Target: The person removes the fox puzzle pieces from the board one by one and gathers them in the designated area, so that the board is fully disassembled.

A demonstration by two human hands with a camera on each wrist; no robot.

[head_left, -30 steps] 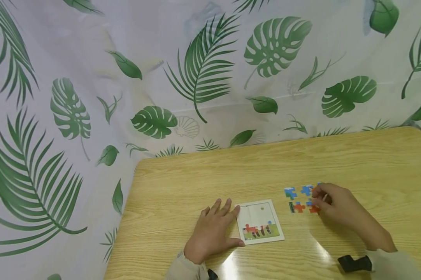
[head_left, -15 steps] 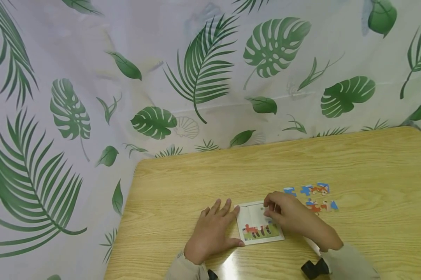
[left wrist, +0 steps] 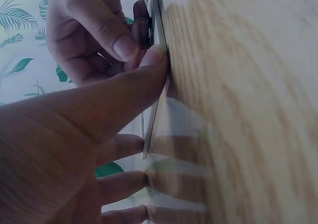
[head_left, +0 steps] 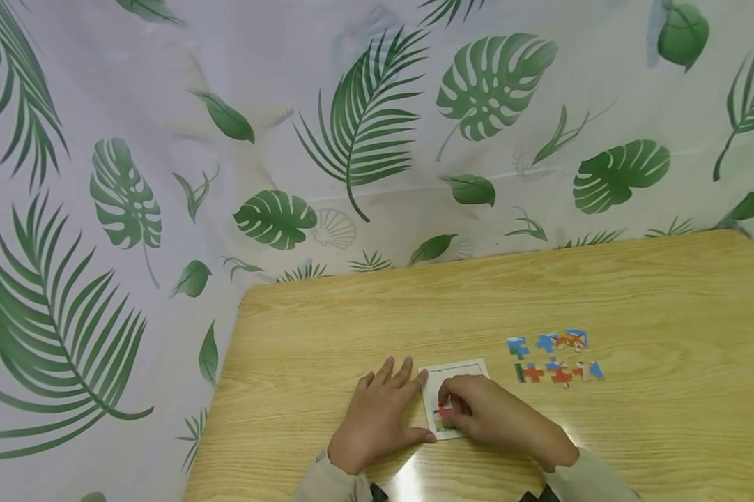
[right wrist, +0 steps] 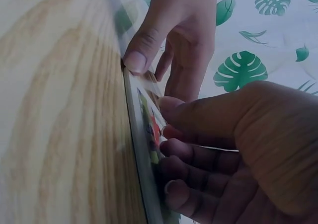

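A square white puzzle tray [head_left: 471, 364] lies on the table with its lower row filled by pieces showing red and striped legs on green. My left hand [head_left: 380, 411] rests flat beside it, fingers spread, with fingertips and thumb [left wrist: 151, 57] touching its left edge. Over the tray my right hand [head_left: 486, 411] is bent down, thumb and forefinger pinching a puzzle piece that the fingers almost wholly hide. Its fingertips are near the red placed piece [head_left: 442, 411] at the tray's left. In the right wrist view, the right hand's curled fingers [right wrist: 181, 167] hover close to the picture.
Several loose puzzle pieces [head_left: 560, 373], blue, red and orange, lie in two rough rows to the tray's right. The wooden table [head_left: 352, 314] meets a white leaf-printed cloth [head_left: 377, 125] at its back and left.
My right hand has travelled left from the loose pieces, across the tray's upper right, to its lower left. The left hand has stayed at the tray's edge.
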